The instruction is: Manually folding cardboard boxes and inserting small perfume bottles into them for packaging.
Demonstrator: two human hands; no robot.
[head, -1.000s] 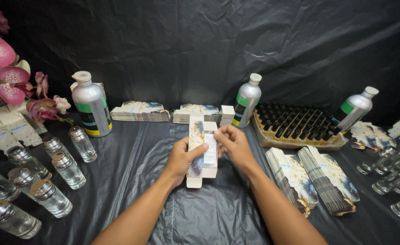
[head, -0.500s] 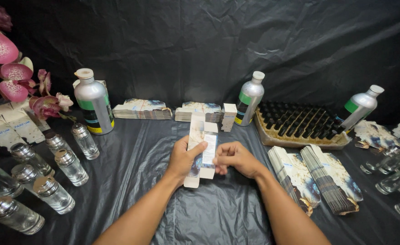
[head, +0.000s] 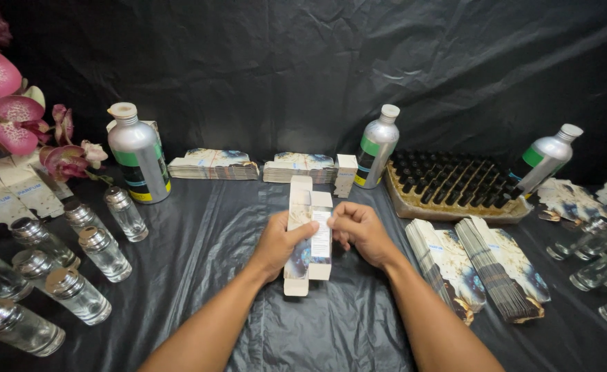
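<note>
now right hand (head: 360, 233) has slid down beside carton (head: 308, 234)

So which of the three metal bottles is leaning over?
The right-hand metal bottle, propped against the tray of dark vials; the other two stand upright.

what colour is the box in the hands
The carton is mostly white with a dark blue printed patch, seen in the head view.

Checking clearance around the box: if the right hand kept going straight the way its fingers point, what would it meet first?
The right hand points left across the carton it grips, so past that it would probably meet the left hand first; depth is hard to judge.
</note>
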